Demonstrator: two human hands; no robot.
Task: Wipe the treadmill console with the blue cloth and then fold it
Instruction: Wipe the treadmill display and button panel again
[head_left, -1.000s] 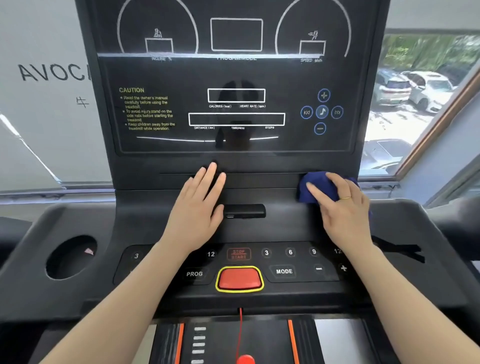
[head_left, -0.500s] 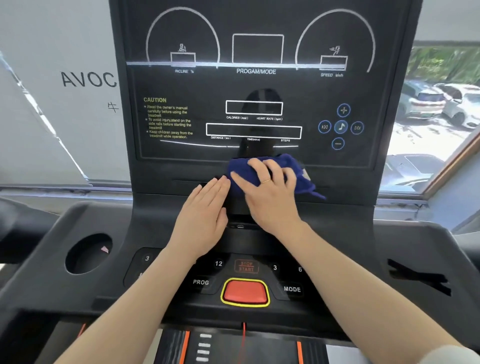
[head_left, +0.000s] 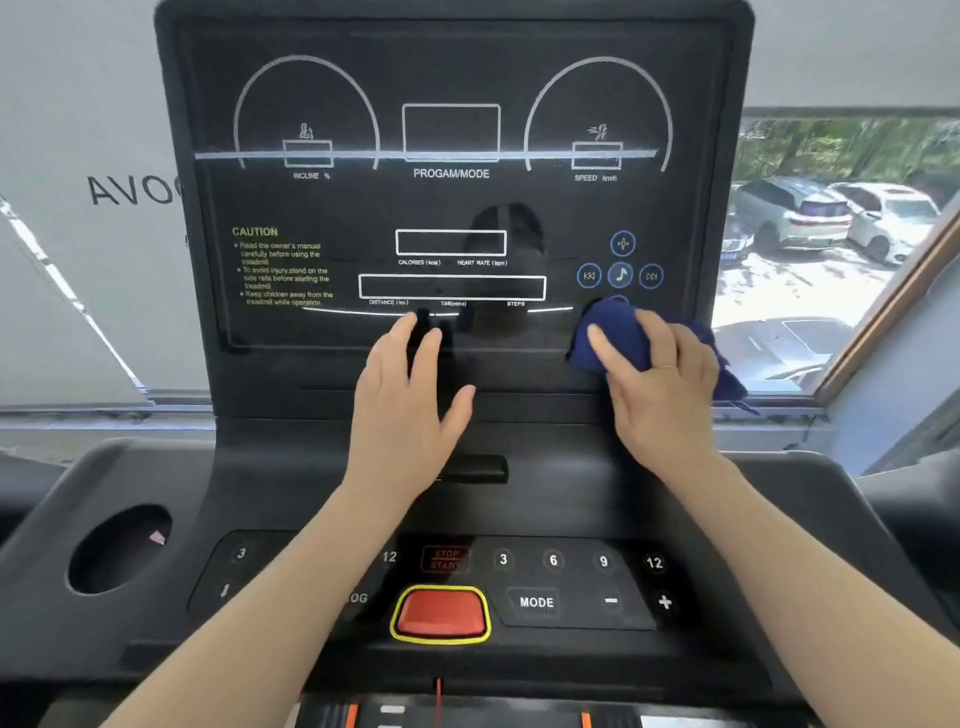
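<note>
The right hand presses the bunched blue cloth against the treadmill console, just below its music buttons; a stray swipe could trigger them. The left hand rests flat and empty, left of the cloth.

Glossy black display panel, smooth enough to mirror a dark head shape and fingertips. Matt, faintly grained black plastic on the console housing and round cup holder. Soft, bunched blue cloth, dull and slightly fuzzy, under the right hand. Thin gold-coloured metal ring, shiny. Red stop button, smooth plastic with a satin sheen, yellow rim. Keypad in semi-gloss black with printed white numerals. Brown, wood-look window frame at right.
</note>
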